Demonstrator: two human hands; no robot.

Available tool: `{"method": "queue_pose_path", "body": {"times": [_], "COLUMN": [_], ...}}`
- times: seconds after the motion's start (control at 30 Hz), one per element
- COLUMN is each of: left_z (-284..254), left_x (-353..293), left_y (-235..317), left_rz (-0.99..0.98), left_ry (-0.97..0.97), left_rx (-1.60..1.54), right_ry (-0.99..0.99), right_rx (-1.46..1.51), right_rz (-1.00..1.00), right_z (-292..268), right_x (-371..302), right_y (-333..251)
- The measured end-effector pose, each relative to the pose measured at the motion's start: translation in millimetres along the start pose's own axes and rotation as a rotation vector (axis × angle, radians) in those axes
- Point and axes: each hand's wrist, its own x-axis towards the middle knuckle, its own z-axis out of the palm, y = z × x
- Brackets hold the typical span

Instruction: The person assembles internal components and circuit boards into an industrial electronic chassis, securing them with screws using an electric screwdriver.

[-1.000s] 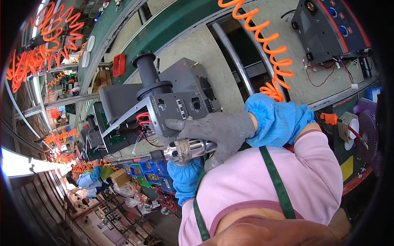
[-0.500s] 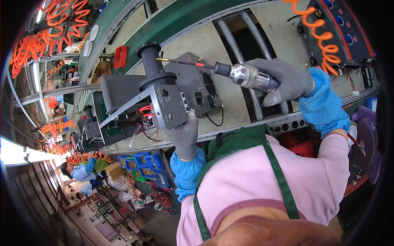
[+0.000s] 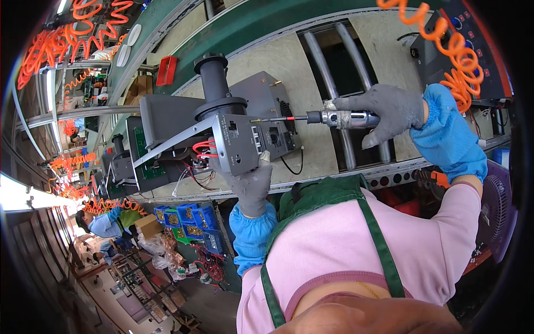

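Observation:
My right hand (image 3: 392, 111), in a grey glove, is wrapped round a silver power screwdriver (image 3: 350, 118) held level. Its long thin bit (image 3: 278, 118) points left, and the tip is at the face of a dark grey metal panel (image 3: 240, 147) with switches and a socket. Whether the tip touches a screw there is too small to tell. My gloved left hand (image 3: 253, 186) grips the panel's lower edge, thumb on the front near the white switches. The panel belongs to a grey machine housing (image 3: 258, 92) with a black cylindrical column (image 3: 214, 83). Red wires (image 3: 203, 147) show behind the panel.
Metal rollers (image 3: 322, 64) cross a gap in the bench. At the right stand a black control box (image 3: 473, 44) and a coiled orange hose (image 3: 459, 61). Blue bins (image 3: 206, 217) of small parts lie below left, a red tray (image 3: 166, 70) behind. Another person (image 3: 105, 224) is far left.
My right hand has brought the screwdriver down and level, its tip moving from beside the black column to the panel face. My left hand stays on the panel.

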Motion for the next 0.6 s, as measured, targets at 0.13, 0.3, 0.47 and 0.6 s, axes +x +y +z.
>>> {"method": "queue_pose_path", "body": {"times": [0.13,0.3,0.47,0.6], "left_z": [-2.0,2.5,1.9,1.1], "left_x": [-1.2,-1.0,1.9,1.6], "left_y": [0.9,3.7,0.6,1.6], "left_rz": [0.026,-0.053,0.056,0.048], "left_ry": [-0.029,-0.014,0.001,0.009], "left_rx": [0.158,-0.007,-0.020,0.087], "right_ry": [-0.024,-0.059,-0.143,-0.162], "right_rx": [-0.111,-0.327,-0.226,-0.158], "right_rz": [0.020,0.083,0.097,0.101], "right_z": [-14.7,-34.3,-59.4,-61.6], "right_x": [2.7,13.3,20.9,20.9], "right_y": [-12.6,-32.5,-52.3,-51.4]}}
